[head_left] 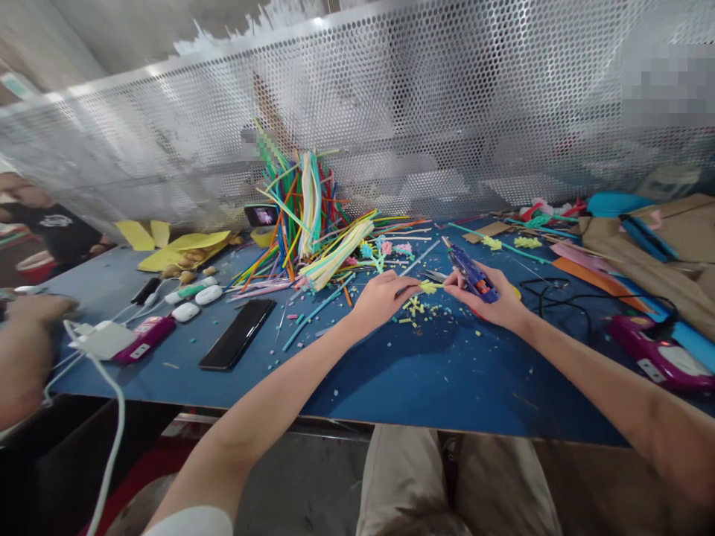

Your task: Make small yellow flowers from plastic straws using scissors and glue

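Fingers pinched, my left hand [384, 298] holds one end of a small yellow fuzzy piece [429, 286] over the blue table [436, 380]. My right hand [491, 296] is wrapped round a blue glue gun [470, 272], whose nozzle points up and away. The thumb and fingertip of that hand also reach the right end of the yellow piece. Below it lie short yellow cuttings [414, 309]. Scissors [434, 275] lie just behind the piece, partly hidden. Two more yellow fuzzy pieces [526, 243] rest at the back right.
A bundle of coloured pipe cleaners [310, 208] stands behind my left hand. A black phone [237, 335], white cases and a purple power strip [146, 339] lie left; another purple strip [659, 350] lies right. Another person's arm [27, 350] is at the far left.
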Demonstrator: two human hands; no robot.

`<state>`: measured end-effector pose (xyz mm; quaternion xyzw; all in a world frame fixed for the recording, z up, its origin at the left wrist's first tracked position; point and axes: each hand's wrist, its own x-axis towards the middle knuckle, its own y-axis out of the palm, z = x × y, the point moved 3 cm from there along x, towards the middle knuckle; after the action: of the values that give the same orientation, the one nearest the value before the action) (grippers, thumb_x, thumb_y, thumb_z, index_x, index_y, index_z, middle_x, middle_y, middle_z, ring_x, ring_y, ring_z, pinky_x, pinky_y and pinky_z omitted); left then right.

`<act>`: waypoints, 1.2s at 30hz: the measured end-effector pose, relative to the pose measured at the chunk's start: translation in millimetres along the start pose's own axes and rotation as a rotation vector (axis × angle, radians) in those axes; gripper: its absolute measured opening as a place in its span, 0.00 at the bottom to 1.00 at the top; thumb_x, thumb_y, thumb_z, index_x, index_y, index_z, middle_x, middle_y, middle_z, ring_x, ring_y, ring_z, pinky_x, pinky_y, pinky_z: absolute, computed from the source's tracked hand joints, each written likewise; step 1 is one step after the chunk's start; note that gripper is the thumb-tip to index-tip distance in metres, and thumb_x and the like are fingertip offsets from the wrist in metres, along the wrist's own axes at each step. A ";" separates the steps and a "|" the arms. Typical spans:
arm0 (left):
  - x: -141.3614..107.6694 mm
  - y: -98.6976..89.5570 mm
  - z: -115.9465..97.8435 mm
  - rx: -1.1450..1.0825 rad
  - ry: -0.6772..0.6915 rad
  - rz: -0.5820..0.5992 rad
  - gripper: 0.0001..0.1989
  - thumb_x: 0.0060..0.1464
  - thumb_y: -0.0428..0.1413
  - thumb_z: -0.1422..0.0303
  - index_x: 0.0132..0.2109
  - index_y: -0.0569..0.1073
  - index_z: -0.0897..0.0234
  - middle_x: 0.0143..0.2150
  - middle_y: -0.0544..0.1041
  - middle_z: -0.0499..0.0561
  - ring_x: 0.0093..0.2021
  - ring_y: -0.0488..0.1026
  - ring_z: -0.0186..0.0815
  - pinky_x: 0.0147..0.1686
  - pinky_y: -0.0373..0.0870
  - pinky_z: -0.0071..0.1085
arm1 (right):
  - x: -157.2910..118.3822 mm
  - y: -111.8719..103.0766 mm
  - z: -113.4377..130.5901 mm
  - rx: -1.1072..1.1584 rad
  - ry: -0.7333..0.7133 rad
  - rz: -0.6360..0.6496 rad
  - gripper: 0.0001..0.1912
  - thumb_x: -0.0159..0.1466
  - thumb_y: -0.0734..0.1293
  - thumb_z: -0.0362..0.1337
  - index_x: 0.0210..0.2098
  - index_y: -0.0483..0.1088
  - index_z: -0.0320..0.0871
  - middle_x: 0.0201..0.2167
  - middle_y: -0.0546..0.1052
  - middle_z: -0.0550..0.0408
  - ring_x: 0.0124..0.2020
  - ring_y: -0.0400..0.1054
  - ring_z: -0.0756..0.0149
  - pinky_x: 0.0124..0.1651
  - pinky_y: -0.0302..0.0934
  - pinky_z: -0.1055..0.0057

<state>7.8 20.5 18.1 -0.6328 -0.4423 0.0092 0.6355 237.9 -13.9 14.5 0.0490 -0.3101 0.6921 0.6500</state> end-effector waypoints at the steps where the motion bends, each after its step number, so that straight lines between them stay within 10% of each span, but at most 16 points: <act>1: 0.1 -0.2 -0.1 -0.004 0.002 0.000 0.15 0.69 0.53 0.59 0.48 0.81 0.60 0.42 0.84 0.51 0.41 0.77 0.35 0.45 0.74 0.32 | -0.1 0.1 0.5 0.002 -0.004 0.004 0.14 0.60 0.72 0.47 0.30 0.65 0.47 0.38 0.79 0.51 0.39 0.73 0.57 0.48 0.68 0.56; 36: -1.3 2.3 -0.4 -0.096 0.086 -0.088 0.11 0.67 0.56 0.62 0.46 0.82 0.60 0.41 0.85 0.48 0.40 0.81 0.33 0.44 0.76 0.29 | -0.7 -4.8 6.4 -0.165 -0.132 -0.017 0.15 0.63 0.72 0.52 0.36 0.70 0.49 0.35 0.79 0.55 0.33 0.73 0.59 0.39 0.67 0.61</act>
<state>8.5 19.9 15.6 -0.6423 -0.4420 -0.0669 0.6226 240.3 -17.7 21.1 0.0433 -0.4078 0.6537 0.6359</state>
